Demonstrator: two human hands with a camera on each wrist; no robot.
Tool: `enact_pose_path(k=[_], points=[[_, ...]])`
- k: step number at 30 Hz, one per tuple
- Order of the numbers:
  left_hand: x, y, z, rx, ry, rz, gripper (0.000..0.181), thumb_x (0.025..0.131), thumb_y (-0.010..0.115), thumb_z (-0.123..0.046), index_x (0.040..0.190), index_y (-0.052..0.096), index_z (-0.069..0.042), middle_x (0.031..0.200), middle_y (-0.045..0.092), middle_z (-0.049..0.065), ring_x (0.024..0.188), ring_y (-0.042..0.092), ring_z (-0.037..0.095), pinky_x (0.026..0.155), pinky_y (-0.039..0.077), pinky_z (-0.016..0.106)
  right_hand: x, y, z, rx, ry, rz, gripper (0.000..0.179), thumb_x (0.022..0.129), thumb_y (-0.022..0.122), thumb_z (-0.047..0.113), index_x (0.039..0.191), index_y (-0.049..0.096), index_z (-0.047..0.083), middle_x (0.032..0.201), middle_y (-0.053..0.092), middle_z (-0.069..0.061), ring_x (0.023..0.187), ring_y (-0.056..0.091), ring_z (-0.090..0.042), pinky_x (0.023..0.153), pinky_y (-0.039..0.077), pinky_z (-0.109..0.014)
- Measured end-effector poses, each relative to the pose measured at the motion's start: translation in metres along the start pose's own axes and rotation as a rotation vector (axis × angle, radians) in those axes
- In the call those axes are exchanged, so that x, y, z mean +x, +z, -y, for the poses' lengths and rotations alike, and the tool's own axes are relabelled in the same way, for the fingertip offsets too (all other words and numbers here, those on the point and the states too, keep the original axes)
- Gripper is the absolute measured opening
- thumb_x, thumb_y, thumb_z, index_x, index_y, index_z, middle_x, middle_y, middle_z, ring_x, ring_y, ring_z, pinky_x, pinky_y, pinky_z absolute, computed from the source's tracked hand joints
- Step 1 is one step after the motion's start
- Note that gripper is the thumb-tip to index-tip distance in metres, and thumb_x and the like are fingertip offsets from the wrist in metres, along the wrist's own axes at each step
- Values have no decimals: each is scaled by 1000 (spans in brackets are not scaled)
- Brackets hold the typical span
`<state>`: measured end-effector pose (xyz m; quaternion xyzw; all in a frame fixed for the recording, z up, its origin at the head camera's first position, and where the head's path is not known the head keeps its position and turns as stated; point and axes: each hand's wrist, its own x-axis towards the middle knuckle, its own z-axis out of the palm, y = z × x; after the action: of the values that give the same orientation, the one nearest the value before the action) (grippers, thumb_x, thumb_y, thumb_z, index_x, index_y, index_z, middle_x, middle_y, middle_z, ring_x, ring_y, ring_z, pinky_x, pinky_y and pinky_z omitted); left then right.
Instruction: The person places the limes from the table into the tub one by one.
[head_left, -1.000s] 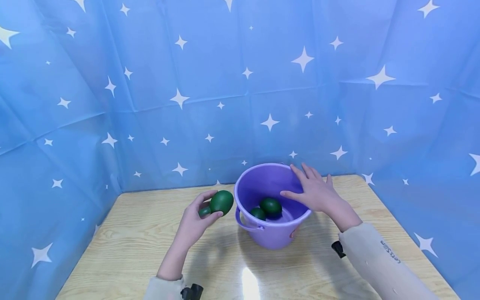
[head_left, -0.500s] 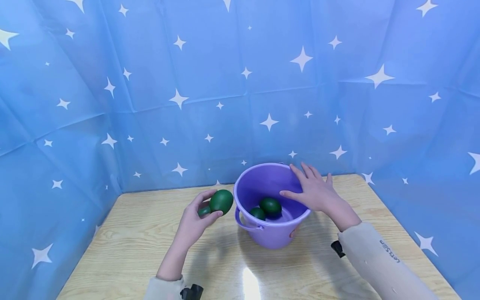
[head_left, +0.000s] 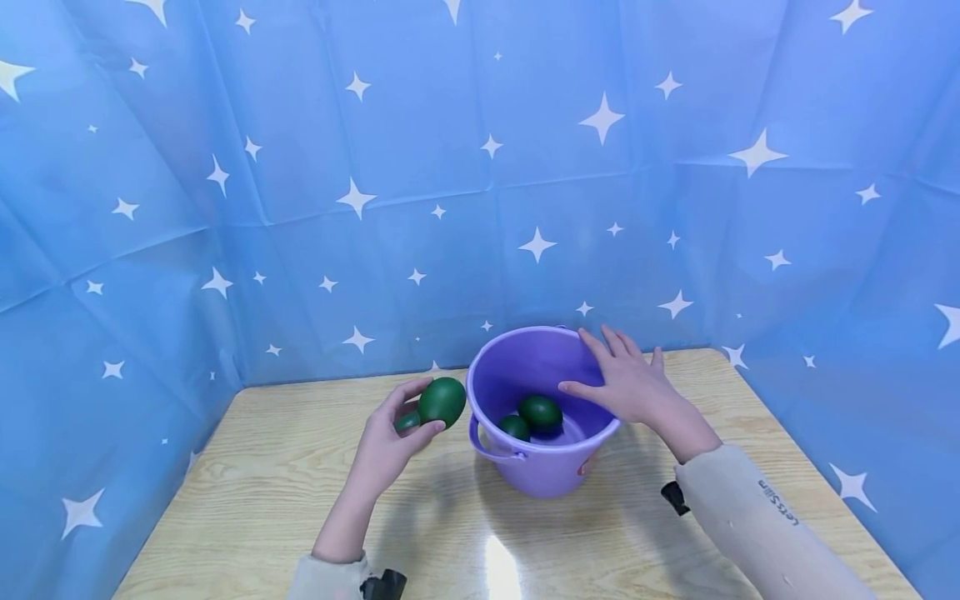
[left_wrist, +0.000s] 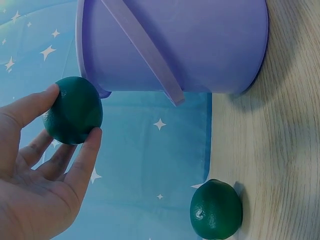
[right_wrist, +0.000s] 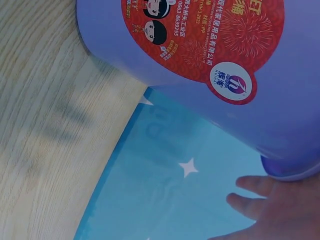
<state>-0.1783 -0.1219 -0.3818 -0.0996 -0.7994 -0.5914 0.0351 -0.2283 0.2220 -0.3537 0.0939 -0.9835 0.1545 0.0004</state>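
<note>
My left hand [head_left: 392, 437] pinches a dark green lime [head_left: 442, 401] between thumb and fingers, just left of the purple bucket [head_left: 544, 471] and level with its rim. In the left wrist view this held lime [left_wrist: 73, 110] overlaps the rim's edge. Another lime [left_wrist: 216, 210] lies on the table; in the head view it shows partly behind the left hand. Two limes, one larger in view [head_left: 541, 413] and one partly hidden by the near wall [head_left: 515, 427], lie in the bucket. My right hand [head_left: 636, 385] rests at the bucket's right rim, fingers spread, thumb over the opening.
The bucket's handle [head_left: 491, 452] hangs down on its left front side. A red label [right_wrist: 200, 45] is on its right side. The wooden table [head_left: 262, 475] ends at a blue star-patterned cloth [head_left: 420, 167] at the back and both sides.
</note>
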Motion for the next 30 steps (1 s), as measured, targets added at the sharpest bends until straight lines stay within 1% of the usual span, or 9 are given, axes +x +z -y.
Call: enact_pose_path(k=[13, 20, 27, 30], points=[[-1, 0, -2, -2, 4, 5, 58, 86, 78, -8, 139, 56, -20, 143, 57, 7, 129, 58, 30, 95, 59, 35, 0, 0, 0, -6, 4, -1, 102, 86, 50, 77, 161, 16, 16, 165, 11, -26, 150, 10, -51, 108, 1, -86], [-1, 0, -3, -8, 19, 10, 59, 85, 78, -8, 139, 56, -19, 142, 57, 7, 127, 59, 30, 94, 59, 32, 1, 1, 0, -8, 8, 0, 102, 86, 50, 77, 161, 18, 16, 165, 11, -26, 150, 10, -51, 108, 2, -86], [-2, 0, -5, -4, 33, 15, 60, 85, 78, -8, 140, 55, -14, 142, 57, 7, 128, 59, 30, 96, 58, 33, 1, 2, 0, -6, 6, -3, 100, 87, 51, 75, 161, 18, 16, 165, 12, -26, 150, 11, -51, 108, 2, -86], [-1, 0, -5, -1, 36, 15, 59, 85, 78, -8, 140, 55, -16, 142, 57, 7, 127, 59, 30, 97, 58, 32, 1, 1, 0, -2, 3, -5, 100, 87, 52, 75, 161, 17, 16, 165, 12, -26, 150, 11, -51, 108, 2, -86]])
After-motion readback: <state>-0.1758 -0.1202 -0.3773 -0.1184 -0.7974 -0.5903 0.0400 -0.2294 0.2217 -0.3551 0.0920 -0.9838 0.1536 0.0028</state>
